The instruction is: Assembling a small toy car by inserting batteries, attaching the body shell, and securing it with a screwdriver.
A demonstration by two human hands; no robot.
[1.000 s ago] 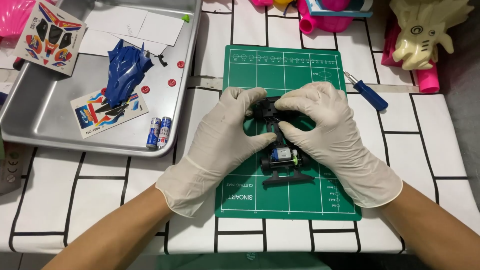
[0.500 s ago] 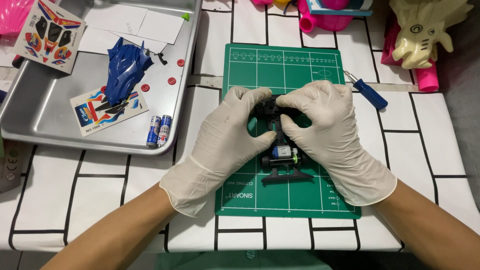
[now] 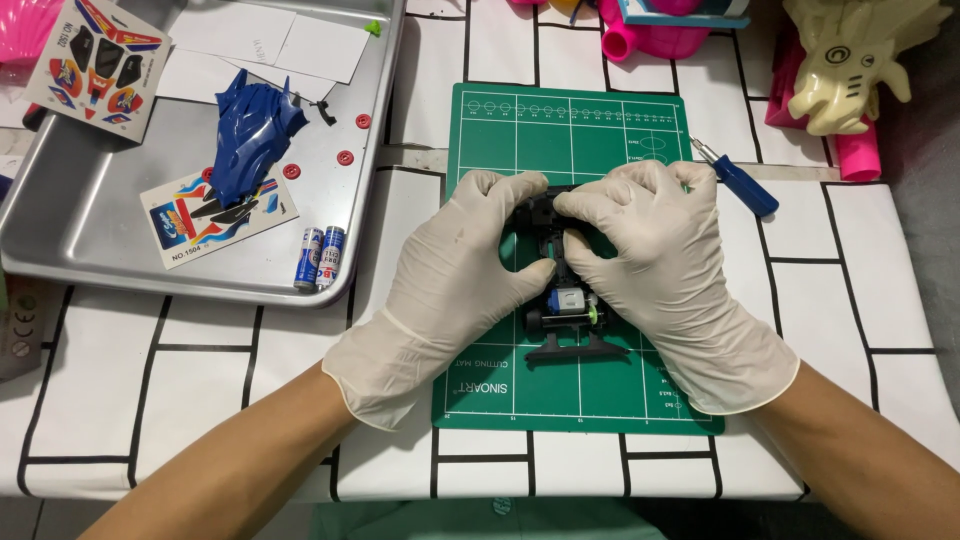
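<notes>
On a green cutting mat (image 3: 600, 130), the gloved left hand (image 3: 455, 270) and right hand (image 3: 665, 265) both close around a black toy car chassis (image 3: 562, 300) between them.

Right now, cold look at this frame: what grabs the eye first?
Two white-gloved hands, left hand and right hand, meet over a small black toy car chassis on the green cutting mat at centre. At upper left, a blue car body shell lies in a metal tray beside sticker sheets. A blue-handled screwdriver rests just off the mat's right edge.
</notes>
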